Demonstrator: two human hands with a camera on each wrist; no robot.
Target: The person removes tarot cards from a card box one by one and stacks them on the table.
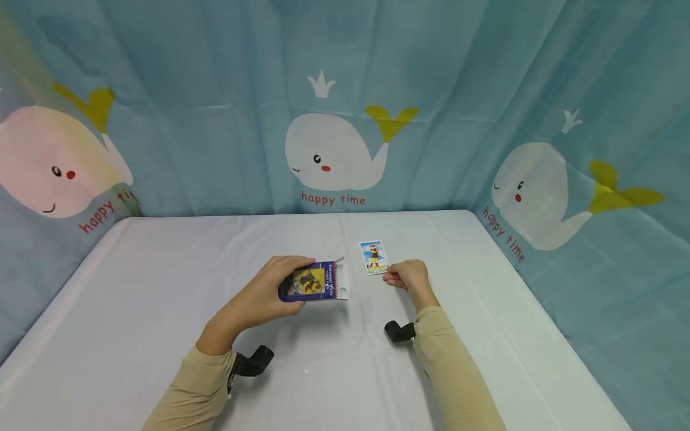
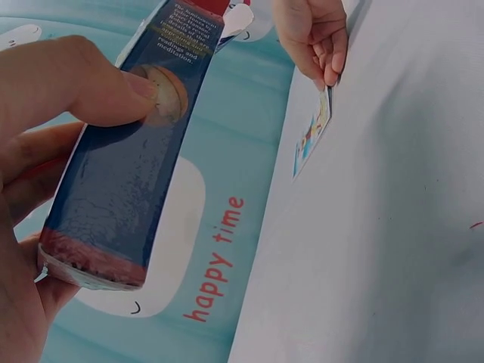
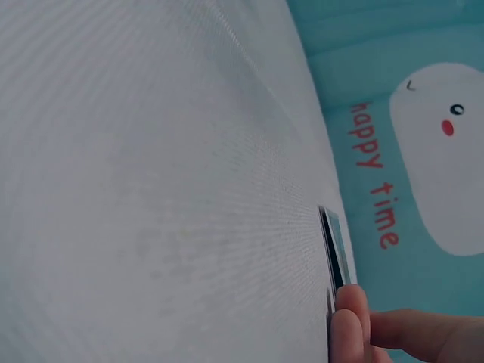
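Observation:
A blue and yellow tarot card box (image 1: 312, 281) is gripped by my left hand (image 1: 268, 290), thumb on one narrow side and fingers on the other. Its end flap stands open toward the right, and the inside is hidden in the head view. The left wrist view shows the box's dark blue printed side (image 2: 128, 174) under the thumb. My right hand (image 1: 409, 278) pinches the near right corner of a picture card (image 1: 374, 256) with a figure on it. In the right wrist view the card (image 3: 338, 246) is tilted slightly off the cloth, held between thumb and fingers.
A white cloth (image 1: 162, 311) covers the table. Blue curtains (image 1: 215, 149) printed with whales hang behind it and along both sides. Black wrist cameras (image 1: 253, 361) sit under each forearm, close above the cloth.

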